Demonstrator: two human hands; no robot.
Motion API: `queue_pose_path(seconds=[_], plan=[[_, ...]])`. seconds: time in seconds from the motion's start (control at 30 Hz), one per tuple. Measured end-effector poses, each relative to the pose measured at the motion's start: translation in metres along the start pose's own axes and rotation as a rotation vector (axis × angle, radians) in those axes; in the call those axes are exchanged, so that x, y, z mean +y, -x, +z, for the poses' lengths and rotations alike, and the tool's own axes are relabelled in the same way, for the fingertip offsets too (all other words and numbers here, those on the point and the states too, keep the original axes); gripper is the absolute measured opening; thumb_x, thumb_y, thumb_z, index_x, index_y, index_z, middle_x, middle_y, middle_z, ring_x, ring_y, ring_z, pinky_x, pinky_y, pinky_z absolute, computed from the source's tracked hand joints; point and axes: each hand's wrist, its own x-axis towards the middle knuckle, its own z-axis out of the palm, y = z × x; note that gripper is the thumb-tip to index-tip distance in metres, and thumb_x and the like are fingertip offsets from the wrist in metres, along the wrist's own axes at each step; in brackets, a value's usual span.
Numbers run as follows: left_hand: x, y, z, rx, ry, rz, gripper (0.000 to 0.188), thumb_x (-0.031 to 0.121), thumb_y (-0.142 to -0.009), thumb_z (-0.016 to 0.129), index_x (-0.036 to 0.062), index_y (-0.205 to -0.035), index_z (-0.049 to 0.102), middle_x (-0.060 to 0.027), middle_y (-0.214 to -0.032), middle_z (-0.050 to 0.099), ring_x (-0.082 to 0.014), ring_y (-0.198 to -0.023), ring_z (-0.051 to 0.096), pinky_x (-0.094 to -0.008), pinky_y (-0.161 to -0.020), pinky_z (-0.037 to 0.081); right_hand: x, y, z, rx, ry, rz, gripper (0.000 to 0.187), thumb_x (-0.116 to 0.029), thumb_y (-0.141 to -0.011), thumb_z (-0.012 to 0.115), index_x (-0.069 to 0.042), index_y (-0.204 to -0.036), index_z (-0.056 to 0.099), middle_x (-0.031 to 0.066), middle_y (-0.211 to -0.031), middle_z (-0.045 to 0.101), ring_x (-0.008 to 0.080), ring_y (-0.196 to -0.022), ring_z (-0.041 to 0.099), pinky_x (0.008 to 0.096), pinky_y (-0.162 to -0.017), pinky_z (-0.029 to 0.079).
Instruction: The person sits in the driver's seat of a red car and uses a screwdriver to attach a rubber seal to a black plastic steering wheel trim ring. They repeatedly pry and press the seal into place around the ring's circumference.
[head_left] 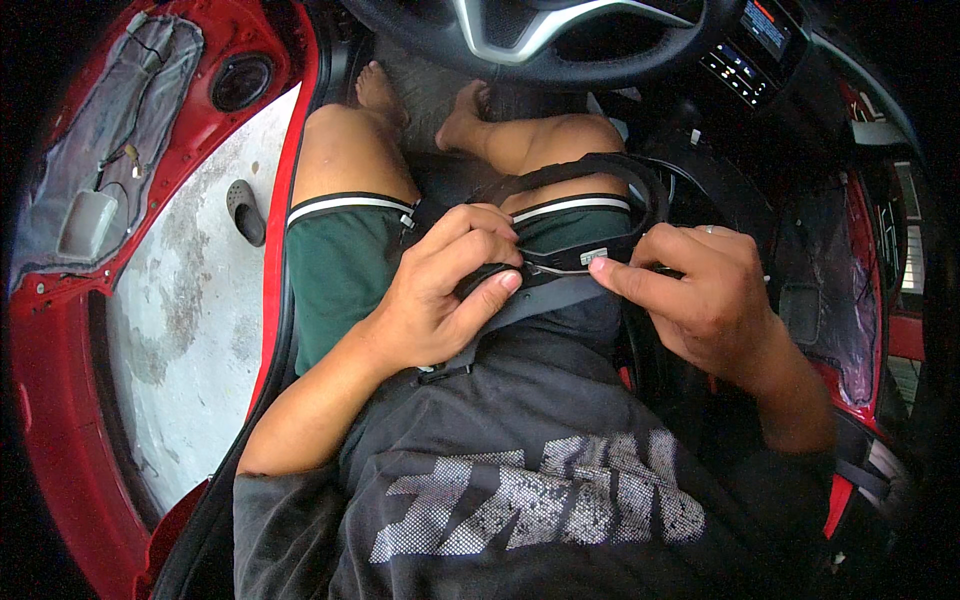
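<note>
Over my lap lies a black wiring harness [652, 190], bent into a loop above my thighs. My left hand [445, 280] is closed on its near part, thumb and fingers pinched together. A thin light-coloured wire [555, 270] runs between my two hands. My right hand [705, 285] is closed too, its thumb tip against a small white connector or tag [594, 257] on the harness. What lies under its curled fingers is hidden. Below the hands, a dark grey flat strip [545, 298] crosses my lap. A small black clip [443, 373] rests on my shirt.
I sit in a car under the steering wheel [580, 60]. At the left the red door [60, 390] stands open, its inner panel off and a speaker [241, 82] showing. A grey clog [246, 212] lies on the concrete outside. The centre console screen [765, 28] is lit.
</note>
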Motion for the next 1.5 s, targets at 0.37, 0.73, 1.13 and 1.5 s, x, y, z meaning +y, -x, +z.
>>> queue_pose_path(seconds=[0.37,0.73,1.13,1.5], plan=[[-0.003,0.003,0.004,0.004,0.02,-0.005,0.008,0.003,-0.098,0.075,-0.0014,-0.104,0.073,-0.018,-0.119,0.067,-0.0373,-0.121,0.066,-0.0463,-0.105,0.052,-0.006,0.001,-0.003,-0.074,0.05,-0.012,0.019,-0.013,-0.091,0.076,-0.013,-0.108,0.084,0.0005,-0.079,0.063,0.0186,-0.066,0.066,0.0348,-0.056,0.048],[-0.006,0.004,0.006,0.04,-0.026,0.041,0.01,0.0,-0.095,0.077,-0.0013,-0.105,0.077,-0.015,-0.115,0.067,-0.0306,-0.11,0.07,-0.0399,-0.095,0.057,-0.01,-0.006,-0.003,-0.084,0.16,-0.072,0.016,-0.023,-0.091,0.072,-0.016,-0.103,0.078,-0.0026,-0.082,0.058,0.0138,-0.065,0.062,0.033,-0.054,0.05],[-0.008,0.008,0.006,-0.029,-0.06,0.079,0.014,-0.001,-0.092,0.079,-0.0009,-0.106,0.077,-0.0163,-0.114,0.065,-0.0325,-0.11,0.07,-0.0401,-0.094,0.057,-0.022,-0.005,-0.007,-0.128,0.137,-0.019,0.015,-0.019,-0.09,0.074,-0.014,-0.103,0.08,0.0012,-0.082,0.061,0.0197,-0.066,0.066,0.0362,-0.056,0.051],[-0.003,0.008,0.01,-0.191,-0.241,0.124,0.023,0.001,-0.086,0.08,-0.0003,-0.108,0.075,-0.0196,-0.112,0.063,-0.0395,-0.11,0.068,-0.0446,-0.091,0.058,-0.005,0.036,-0.036,0.106,-0.241,0.385,0.038,0.005,-0.082,0.084,-0.006,-0.119,0.082,0.0072,-0.088,0.068,0.0156,-0.072,0.063,0.0278,-0.061,0.045]])
